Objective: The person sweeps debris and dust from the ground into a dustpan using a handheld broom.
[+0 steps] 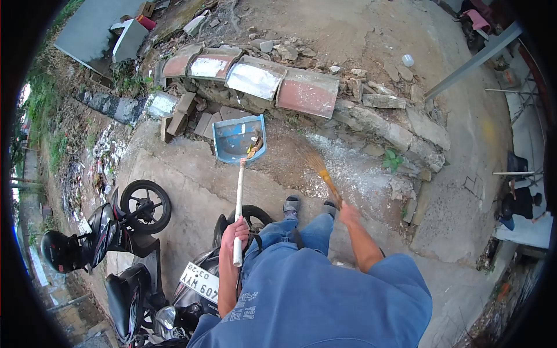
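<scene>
My left hand (235, 233) is closed round the white handle of a long-handled dustpan (228, 153). The blue pan rests on the ground ahead of my feet, with a few yellow and brown leaves (254, 145) inside. In my right hand (349, 214) I grip a straw hand broom (321, 171), its bristles fanned out low over the dirt to the right of the dustpan. The broom and the pan are apart. White powdery specks (354, 162) lie scattered on the ground beside the bristles.
A low wall topped with curved tiles (255, 78) runs ahead, with broken stones (400, 133) continuing right. Motorbikes (130, 249) stand close on my left. A metal post (473, 61) rises at the right, and another person (518, 202) is farther off.
</scene>
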{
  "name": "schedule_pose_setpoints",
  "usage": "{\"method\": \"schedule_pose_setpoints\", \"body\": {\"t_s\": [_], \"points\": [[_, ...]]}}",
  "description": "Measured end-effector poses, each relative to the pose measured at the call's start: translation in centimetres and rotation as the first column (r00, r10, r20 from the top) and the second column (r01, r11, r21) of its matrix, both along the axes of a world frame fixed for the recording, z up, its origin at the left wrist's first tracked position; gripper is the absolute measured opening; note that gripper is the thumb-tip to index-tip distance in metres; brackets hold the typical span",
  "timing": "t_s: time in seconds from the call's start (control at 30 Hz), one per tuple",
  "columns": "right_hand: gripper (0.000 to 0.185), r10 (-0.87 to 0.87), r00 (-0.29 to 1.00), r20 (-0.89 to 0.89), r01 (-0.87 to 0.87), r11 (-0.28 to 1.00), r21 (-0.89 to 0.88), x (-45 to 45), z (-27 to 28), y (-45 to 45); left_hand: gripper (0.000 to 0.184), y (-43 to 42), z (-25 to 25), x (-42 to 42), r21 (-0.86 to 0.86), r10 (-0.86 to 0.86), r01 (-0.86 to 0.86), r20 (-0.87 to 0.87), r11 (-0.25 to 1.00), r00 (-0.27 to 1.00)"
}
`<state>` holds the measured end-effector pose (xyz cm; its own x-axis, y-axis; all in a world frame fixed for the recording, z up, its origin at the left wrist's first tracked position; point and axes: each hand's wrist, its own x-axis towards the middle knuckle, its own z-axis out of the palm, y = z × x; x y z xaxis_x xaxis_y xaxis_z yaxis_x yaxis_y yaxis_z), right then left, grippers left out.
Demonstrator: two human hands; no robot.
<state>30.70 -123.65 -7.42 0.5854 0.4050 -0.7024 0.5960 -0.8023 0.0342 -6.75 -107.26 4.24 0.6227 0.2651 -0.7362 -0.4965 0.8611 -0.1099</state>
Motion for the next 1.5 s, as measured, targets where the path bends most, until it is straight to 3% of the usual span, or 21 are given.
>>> {"method": "schedule_pose_setpoints", "body": {"t_s": [0.13,0.27,0.33,0.43,0.63,0.7,0.8,0.9,0.97,1.07,1.17,1.33,1.5], "points": [[0.042,-0.001,1.000,-0.012,0.000,0.997,-0.082,0.7,3.5,-3.5,0.025,0.1,-0.6,0.7,-0.027,0.031,-0.030,0.038,0.999,0.999],[0.049,-0.032,0.999,-0.040,0.032,0.999,-0.009,-0.4,6.8,-4.3,0.026,0.2,-0.7,0.9,-0.046,0.041,-0.037,0.088,0.998,0.995],[0.046,0.055,0.997,-0.048,-0.055,0.998,-0.013,-1.1,7.8,-3.1,0.026,0.3,-0.8,0.9,-0.034,0.032,-0.029,0.082,0.999,0.996],[0.046,0.065,0.995,-0.078,-0.060,0.996,0.065,-0.7,5.9,-0.1,0.026,0.2,-0.5,1.4,-0.036,0.007,-0.004,0.059,0.999,0.998],[0.037,0.177,0.984,0.000,-0.177,0.983,0.057,3.9,-0.2,6.8,0.023,-0.5,0.3,2.6,-0.026,-0.021,0.021,0.005,0.999,1.000],[0.036,-0.023,1.000,0.008,0.023,0.999,0.034,6.1,-0.2,6.0,0.023,-1.1,0.5,3.0,0.002,-0.040,0.040,-0.040,0.999,0.998],[0.038,0.006,0.996,0.094,-0.008,1.000,0.014,8.8,-2.6,2.2,0.024,-1.8,0.6,3.7,0.020,-0.041,0.042,-0.064,0.999,0.997],[0.038,0.021,0.995,0.097,-0.020,1.000,-0.010,8.0,2.0,-0.4,0.027,-2.4,1.0,4.9,0.003,-0.024,0.025,-0.076,1.000,0.997],[0.037,-0.114,0.993,0.024,0.113,0.993,0.013,8.7,-1.6,-4.3,0.026,-2.8,1.0,5.8,0.012,0.011,-0.010,-0.058,1.000,0.998],[0.039,-0.152,0.988,0.027,0.153,0.988,-0.038,7.5,1.3,-7.9,0.027,-3.2,1.5,7.1,-0.016,0.008,-0.008,-0.033,1.000,0.999],[0.044,-0.195,0.980,-0.047,0.197,0.980,0.038,7.4,2.5,-11.1,0.027,-3.7,1.3,8.2,-0.018,-0.006,0.006,-0.015,1.000,1.000],[0.047,-0.093,0.994,-0.057,0.098,0.992,0.083,6.9,8.0,-9.9,0.027,-3.6,2.2,10.6,-0.042,0.016,-0.014,0.062,0.999,0.998],[0.044,0.051,0.998,-0.044,-0.048,0.996,0.071,11.2,5.0,-3.2,0.028,-3.3,2.8,12.2,-0.031,-0.055,0.058,0.076,0.998,0.996]]}}
